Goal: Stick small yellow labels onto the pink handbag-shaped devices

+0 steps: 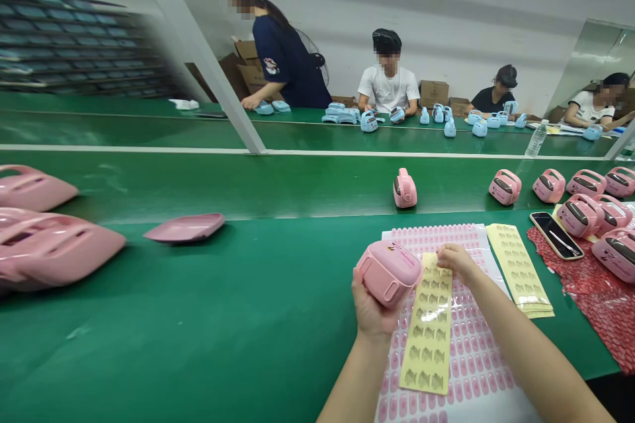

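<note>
My left hand (374,310) is wrapped round a pink plastic case (389,272) with rounded corners and a small dark print on its face, tilted above the table. Fingers pinched, my right hand (457,260) is at the top end of a yellow sticker sheet (427,337) printed with rows of small stickers. Whether a loose sticker is between those fingers is too small to tell. The yellow sheet overlaps a large white sheet of pink oval stickers (476,344). More yellow sticker sheets (520,271) lie to the right of it.
Pink handled cases (579,215) stand at the right beside a phone (556,236) and red bubble wrap (590,277). Another pink case (405,188) stands on the green belt (317,185). Pink shells (59,251) lie left. Several people sit or stand across the line with blue cases (368,121).
</note>
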Action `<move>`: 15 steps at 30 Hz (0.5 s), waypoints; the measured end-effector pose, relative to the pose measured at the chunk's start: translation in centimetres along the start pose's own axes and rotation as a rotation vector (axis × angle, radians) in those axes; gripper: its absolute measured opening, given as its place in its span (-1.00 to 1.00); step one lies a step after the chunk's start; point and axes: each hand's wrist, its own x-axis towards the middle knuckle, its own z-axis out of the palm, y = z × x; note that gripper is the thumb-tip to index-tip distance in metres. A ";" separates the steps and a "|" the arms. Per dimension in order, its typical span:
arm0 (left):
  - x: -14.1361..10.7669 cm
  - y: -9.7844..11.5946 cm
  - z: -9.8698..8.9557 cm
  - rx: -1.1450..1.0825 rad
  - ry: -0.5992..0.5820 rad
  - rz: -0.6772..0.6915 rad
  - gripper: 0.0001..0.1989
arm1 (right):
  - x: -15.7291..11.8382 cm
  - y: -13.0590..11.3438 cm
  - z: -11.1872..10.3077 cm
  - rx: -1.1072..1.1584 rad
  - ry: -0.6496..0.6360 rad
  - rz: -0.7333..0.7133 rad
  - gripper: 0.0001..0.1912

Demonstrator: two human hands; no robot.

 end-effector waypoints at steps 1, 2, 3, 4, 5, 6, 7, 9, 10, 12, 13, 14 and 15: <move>0.0 0.0 0.0 0.008 -0.026 -0.017 -0.55 | -0.3 -0.4 -0.3 0.051 -0.027 -0.008 -0.86; -0.1 0.1 0.0 0.024 -0.056 -0.032 -0.54 | -0.6 -0.8 -0.7 0.098 -0.049 -0.019 -0.85; -0.1 0.1 -0.1 0.053 -0.084 -0.041 -0.54 | -0.9 -1.3 -1.0 0.141 -0.065 -0.032 -0.84; -0.2 0.1 -0.1 0.096 -0.103 -0.042 -0.53 | -1.3 -1.9 -1.4 0.179 -0.075 -0.049 -0.81; -0.2 0.0 -0.1 0.156 -0.112 -0.044 -0.53 | -1.7 -2.6 -1.8 0.212 -0.083 -0.067 -0.79; -0.3 -0.1 -0.1 0.228 -0.120 -0.048 -0.51 | -2.2 -3.3 -2.1 0.240 -0.090 -0.087 -0.78; -0.3 -0.2 -0.1 0.305 -0.129 -0.056 -0.49 | -2.7 -3.9 -2.3 0.260 -0.100 -0.106 -0.76; -0.4 -0.7 0.1 0.442 -0.160 -0.064 -0.46 | -4.0 -5.2 -2.5 0.282 -0.130 -0.133 -0.77; -0.4 -1.0 0.2 0.495 -0.181 -0.059 -0.46 | -4.6 -5.6 -2.5 0.277 -0.155 -0.141 -0.78; -0.5 -1.6 0.3 0.561 -0.209 -0.039 -0.45 | -5.9 -6.2 -2.1 0.212 -0.207 -0.159 -0.81; -0.5 -1.8 0.4 0.578 -0.214 -0.036 -0.45 | -6.4 -6.3 -1.9 0.155 -0.222 -0.171 -0.82; -0.6 -2.0 0.4 0.586 -0.217 -0.038 -0.45 | -6.9 -6.4 -1.7 0.091 -0.225 -0.184 -0.83; -0.6 -2.1 0.5 0.588 -0.219 -0.046 -0.44 | -7.3 -6.3 -1.5 0.029 -0.218 -0.194 -0.83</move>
